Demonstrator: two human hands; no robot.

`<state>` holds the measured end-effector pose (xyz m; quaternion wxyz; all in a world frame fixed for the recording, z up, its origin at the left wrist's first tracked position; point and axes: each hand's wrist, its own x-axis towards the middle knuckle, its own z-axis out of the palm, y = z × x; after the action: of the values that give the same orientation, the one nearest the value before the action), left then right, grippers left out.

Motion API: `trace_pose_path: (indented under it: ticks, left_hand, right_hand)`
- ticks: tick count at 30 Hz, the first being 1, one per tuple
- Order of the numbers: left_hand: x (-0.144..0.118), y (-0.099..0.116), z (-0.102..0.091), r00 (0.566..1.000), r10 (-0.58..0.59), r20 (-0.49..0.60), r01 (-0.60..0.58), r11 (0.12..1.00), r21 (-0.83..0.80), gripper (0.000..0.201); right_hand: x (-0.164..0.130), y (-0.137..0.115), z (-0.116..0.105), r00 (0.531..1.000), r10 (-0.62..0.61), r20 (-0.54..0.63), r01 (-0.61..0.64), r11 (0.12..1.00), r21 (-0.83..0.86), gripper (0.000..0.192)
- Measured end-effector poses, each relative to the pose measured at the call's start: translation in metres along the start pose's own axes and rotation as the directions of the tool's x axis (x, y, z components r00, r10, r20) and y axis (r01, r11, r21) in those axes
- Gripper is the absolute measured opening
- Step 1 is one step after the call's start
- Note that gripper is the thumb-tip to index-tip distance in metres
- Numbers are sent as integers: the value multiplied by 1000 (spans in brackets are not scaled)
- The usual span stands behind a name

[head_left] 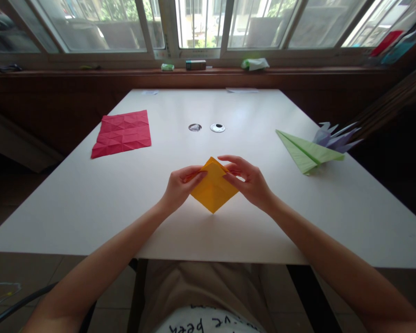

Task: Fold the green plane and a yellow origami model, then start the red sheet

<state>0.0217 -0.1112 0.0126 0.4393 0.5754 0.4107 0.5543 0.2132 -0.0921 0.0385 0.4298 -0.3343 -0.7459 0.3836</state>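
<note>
Your lettered white shirt (pixel 208 315) sits nearest, below the front edge of the worktop (pixel 72 203). Both grips are closed: your left hand (pixel 180 185) and right hand (pixel 249 180) pinch the folded yellow paper (pixel 214 187) by its upper edges. White surface runs outward to creased red paper (pixel 125 132) near the left edge and folded green paper (pixel 307 153) near the right.

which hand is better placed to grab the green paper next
Right, probably: the right hand is nearer the green paper, which lies on that side; the left hand is farther across. Both hold the yellow paper, so the right would first have to let go.
</note>
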Motion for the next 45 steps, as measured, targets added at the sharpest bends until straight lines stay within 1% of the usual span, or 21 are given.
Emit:
trace_pose_path:
  ticks: [3,6,9,11,13,15,17,18,20,23,25,27,29,31,34,37,39,42,43,44,45]
  left_hand:
    - [0,2,0,999,1,-46,1,999,34,20]
    - [-2,6,1,999,38,-10,-36,994,105,17]
    - [-4,13,3,986,164,38,-169,956,241,13]
    - [-6,19,4,947,316,66,-320,891,323,7]
    - [-8,24,4,866,487,110,-490,788,373,6]
    - [-10,26,4,750,643,158,-641,644,417,13]
    - [-11,27,1,629,746,217,-734,480,480,18]
    - [-11,27,0,576,780,245,-759,398,515,20]
    - [-12,27,-4,491,818,299,-774,252,581,20]
    - [-11,30,-8,370,843,390,-777,51,627,14]
    - [-12,33,-9,294,834,466,-789,-63,611,9]
    - [-12,36,-9,246,815,524,-800,-134,585,8]
    - [-14,39,-8,233,794,562,-802,-170,573,10]
    - [-14,40,-8,230,775,589,-804,-190,564,14]
    - [-14,39,-7,220,768,601,-809,-200,553,16]
    - [-13,36,-6,223,781,583,-809,-185,558,15]
    - [-12,34,-5,254,789,559,-822,-129,555,21]
    - [-13,31,-4,349,779,521,-845,21,534,28]
    - [-13,30,-3,368,771,519,-845,46,532,28]
    - [-13,29,-3,375,764,525,-841,42,540,27]
    - [-14,29,-2,369,759,536,-831,11,556,26]
  right_hand:
    - [-1,-3,0,1000,19,-4,-19,999,37,33]
    - [-1,-6,2,999,-37,-39,36,999,-33,25]
    - [-2,-9,6,985,-147,-96,135,983,-122,6]
    - [-3,-13,8,952,-272,-141,245,952,-183,3]
    - [-5,-18,8,886,-436,-159,387,883,-265,7]
    - [-7,-22,8,801,-586,-124,523,785,-333,11]
    - [-8,-23,7,740,-669,-70,611,713,-344,12]
    - [-9,-24,6,727,-685,-56,632,698,-336,14]
    - [-9,-23,3,726,-686,-60,633,699,-333,17]
    - [-7,-22,-1,752,-657,-59,591,711,-380,22]
    - [-5,-23,-4,777,-629,4,577,710,-403,32]
    - [-3,-25,-7,794,-599,102,583,705,-404,35]
    - [-2,-27,-8,796,-577,181,596,698,-397,35]
    - [-2,-28,-8,791,-571,219,607,693,-388,31]
    - [-3,-27,-8,791,-579,199,607,701,-375,26]
    - [-4,-28,-8,801,-585,129,586,721,-370,19]
    - [-4,-29,-7,803,-589,86,575,730,-369,16]
    - [-5,-29,-6,789,-613,47,586,727,-358,16]
    - [-5,-29,-6,784,-619,40,591,725,-354,17]
    - [-5,-29,-6,780,-625,33,595,724,-349,18]
    - [-6,-28,-6,777,-629,26,597,724,-346,18]
